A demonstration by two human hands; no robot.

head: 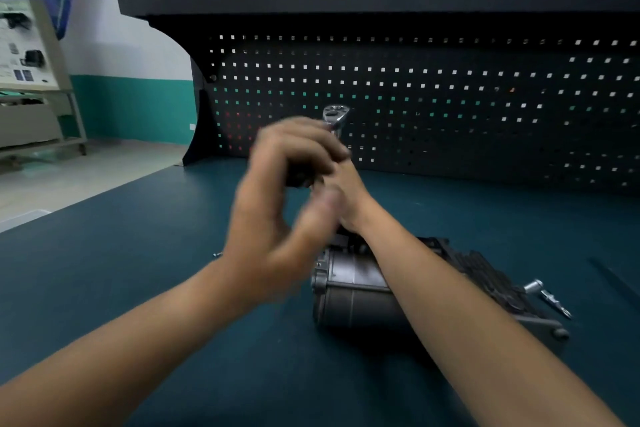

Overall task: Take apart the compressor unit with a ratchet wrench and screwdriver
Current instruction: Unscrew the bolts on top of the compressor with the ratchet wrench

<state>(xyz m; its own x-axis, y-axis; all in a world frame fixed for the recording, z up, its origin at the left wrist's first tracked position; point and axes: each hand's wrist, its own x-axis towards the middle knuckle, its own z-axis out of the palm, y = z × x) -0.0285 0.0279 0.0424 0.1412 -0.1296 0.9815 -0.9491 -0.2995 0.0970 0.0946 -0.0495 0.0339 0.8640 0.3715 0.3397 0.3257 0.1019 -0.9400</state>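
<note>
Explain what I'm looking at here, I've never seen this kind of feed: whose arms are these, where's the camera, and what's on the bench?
There is no machine here. A person works with bare hands, and the single picture comes from a wide-angle camera on their head, looking forward and down. The arm from the lower left ends in the left hand, the one from the lower right in the right hand. They meet in the air around a ratchet wrench, whose silver head sticks up above them. Motion blur hides which hand grips it. Below, on the green bench top, lies the grey compressor unit, beside a black ribbed part and small silver tool pieces. Behind stands a dark pegboard.
</note>
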